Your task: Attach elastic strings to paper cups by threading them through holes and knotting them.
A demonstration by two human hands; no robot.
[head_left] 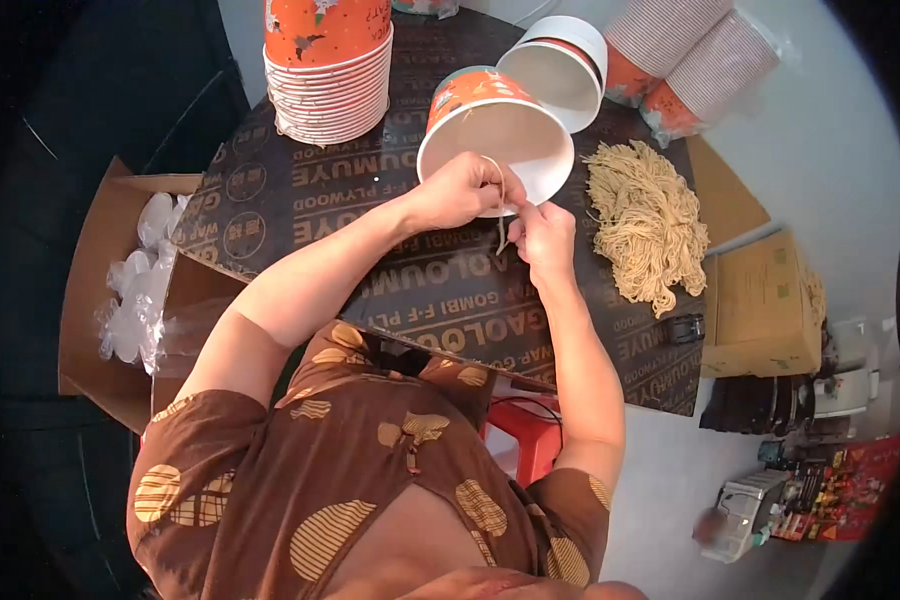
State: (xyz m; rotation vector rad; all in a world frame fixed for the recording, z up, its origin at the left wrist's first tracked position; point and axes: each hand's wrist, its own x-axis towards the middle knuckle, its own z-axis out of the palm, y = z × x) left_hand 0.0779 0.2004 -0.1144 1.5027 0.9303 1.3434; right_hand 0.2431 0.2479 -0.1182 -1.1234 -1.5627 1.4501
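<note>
One cream cord (502, 238) is pinched by the left hand (460, 190) and right hand (548, 238), their fingertips together before the mouth of a tipped orange bucket (494, 128) on the dark table (315, 235). Taking up this strand looks done, though whether it is knotted cannot be told (fingers cover the crossing); a cord heap (648, 222) and bucket stack (330, 95) suggest plenty is left.

Smooth paper tub (515, 140) — rough yarn (650, 228)
</note>
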